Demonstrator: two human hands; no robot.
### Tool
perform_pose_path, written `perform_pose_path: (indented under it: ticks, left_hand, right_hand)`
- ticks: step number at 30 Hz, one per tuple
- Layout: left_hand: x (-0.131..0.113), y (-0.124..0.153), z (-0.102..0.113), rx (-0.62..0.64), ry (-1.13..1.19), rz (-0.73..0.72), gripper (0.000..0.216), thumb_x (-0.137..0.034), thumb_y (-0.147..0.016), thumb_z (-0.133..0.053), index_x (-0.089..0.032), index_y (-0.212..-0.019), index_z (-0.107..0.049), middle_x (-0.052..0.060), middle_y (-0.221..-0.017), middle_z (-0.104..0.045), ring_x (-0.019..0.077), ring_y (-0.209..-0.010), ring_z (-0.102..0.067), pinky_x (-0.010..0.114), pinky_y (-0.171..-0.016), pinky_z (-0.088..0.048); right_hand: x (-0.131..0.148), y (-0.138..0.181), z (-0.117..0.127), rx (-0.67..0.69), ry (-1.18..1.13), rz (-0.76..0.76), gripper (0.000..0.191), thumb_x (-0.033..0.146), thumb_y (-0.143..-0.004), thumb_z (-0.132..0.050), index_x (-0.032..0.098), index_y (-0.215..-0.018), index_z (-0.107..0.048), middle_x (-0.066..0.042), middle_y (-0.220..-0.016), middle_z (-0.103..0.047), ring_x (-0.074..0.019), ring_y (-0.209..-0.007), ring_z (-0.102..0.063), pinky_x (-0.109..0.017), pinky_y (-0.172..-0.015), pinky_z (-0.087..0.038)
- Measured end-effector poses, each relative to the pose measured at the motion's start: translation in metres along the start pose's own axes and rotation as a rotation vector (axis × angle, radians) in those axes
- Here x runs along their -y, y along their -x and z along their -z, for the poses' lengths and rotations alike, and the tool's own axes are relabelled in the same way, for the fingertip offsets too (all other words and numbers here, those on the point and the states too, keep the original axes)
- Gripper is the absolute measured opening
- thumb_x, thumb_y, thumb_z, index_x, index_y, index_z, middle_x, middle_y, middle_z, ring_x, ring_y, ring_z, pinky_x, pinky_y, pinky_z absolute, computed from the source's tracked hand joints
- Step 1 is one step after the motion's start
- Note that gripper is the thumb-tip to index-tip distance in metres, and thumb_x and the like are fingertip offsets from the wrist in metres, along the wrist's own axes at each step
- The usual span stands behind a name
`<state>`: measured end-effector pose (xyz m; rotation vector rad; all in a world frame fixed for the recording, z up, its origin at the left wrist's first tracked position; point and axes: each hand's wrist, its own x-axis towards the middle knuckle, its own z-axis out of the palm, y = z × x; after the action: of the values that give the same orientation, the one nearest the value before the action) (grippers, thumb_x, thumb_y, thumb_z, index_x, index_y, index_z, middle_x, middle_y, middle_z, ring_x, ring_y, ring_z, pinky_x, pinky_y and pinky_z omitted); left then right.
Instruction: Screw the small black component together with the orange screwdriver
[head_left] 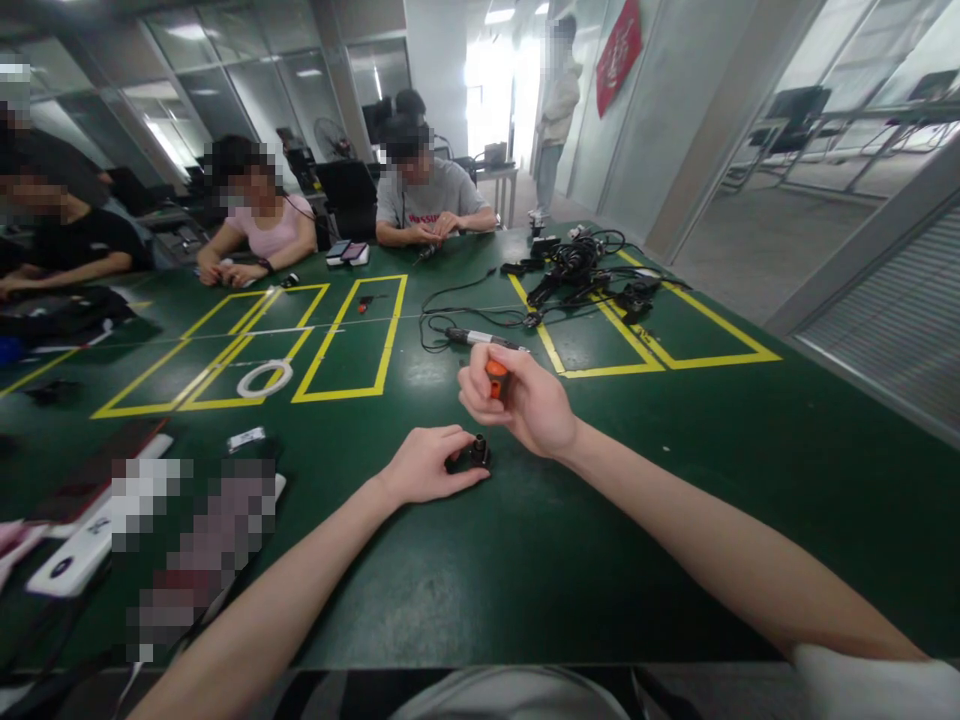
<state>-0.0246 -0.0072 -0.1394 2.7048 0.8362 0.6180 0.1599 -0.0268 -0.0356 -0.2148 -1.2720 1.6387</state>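
My left hand (431,465) rests on the green table, its thumb and fingers curled around a small black part (478,452) with an upright round post. Fingers hide some of that part, so its kind is unclear. Just above and to the right, my right hand (529,395) is closed around an orange handle (496,380) that looks like a screwdriver's. Whatever shaft it has is not visible. Behind the right hand lies a grey and black pen-shaped tool (480,338) with a cable.
Black cables and parts (577,270) are heaped at the back right. Yellow tape outlines (337,395) mark the table (675,520). A white tape roll (264,379) and a small orange-handled tool (364,304) lie left. Phones and a white power bank (67,568) sit front left. Co-workers sit opposite.
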Motion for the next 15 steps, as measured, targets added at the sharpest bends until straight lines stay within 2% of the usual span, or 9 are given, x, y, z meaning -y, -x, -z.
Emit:
perform_pose_path:
  ticks: [3, 7, 12, 15]
  left_hand:
    - [-0.0003, 0.0003, 0.0001, 0.007, 0.004, 0.013, 0.034, -0.050, -0.094, -0.068, -0.019, -0.082, -0.063, -0.003, -0.067, -0.054, 0.0118, -0.059, -0.051, 0.024, -0.056, -0.031]
    - [-0.0005, -0.0001, -0.0002, 0.005, 0.024, 0.011, 0.034, -0.050, -0.094, -0.068, -0.018, -0.083, -0.064, -0.003, -0.068, -0.056, 0.0117, -0.059, -0.051, 0.024, -0.056, -0.031]
    - [-0.0002, -0.0005, -0.0002, 0.002, 0.013, 0.020, 0.033, -0.050, -0.093, -0.069, -0.018, -0.083, -0.065, -0.004, -0.067, -0.054, 0.0114, -0.058, -0.049, 0.024, -0.055, -0.030]
    - [-0.0002, -0.0002, 0.0001, 0.009, 0.009, 0.023, 0.033, -0.049, -0.093, -0.069, -0.018, -0.083, -0.064, -0.004, -0.067, -0.054, 0.0114, -0.058, -0.050, 0.024, -0.056, -0.032]
  right_hand:
    - [-0.0001, 0.0019, -0.0004, 0.016, -0.030, -0.003, 0.037, 0.044, -0.098, -0.051, 0.020, -0.070, -0.048, 0.010, -0.050, -0.032, -0.0062, -0.044, -0.018, -0.019, -0.042, -0.016]
    - [-0.0013, 0.0049, -0.0015, 0.027, -0.023, 0.011, 0.022, 0.041, -0.094, -0.052, 0.023, -0.083, -0.046, 0.012, -0.051, -0.035, -0.0068, -0.043, -0.016, -0.018, -0.042, -0.017]
    - [-0.0016, 0.0028, -0.0011, -0.012, 0.011, 0.060, 0.021, 0.036, -0.095, -0.054, 0.022, -0.083, -0.045, 0.008, -0.059, -0.050, -0.0061, -0.043, -0.027, -0.017, -0.042, -0.021]
    - [-0.0003, 0.0014, -0.0002, 0.007, 0.050, 0.062, 0.027, 0.039, -0.096, -0.056, 0.020, -0.079, -0.050, 0.006, -0.060, -0.051, -0.0064, -0.044, -0.033, -0.019, -0.042, -0.025]
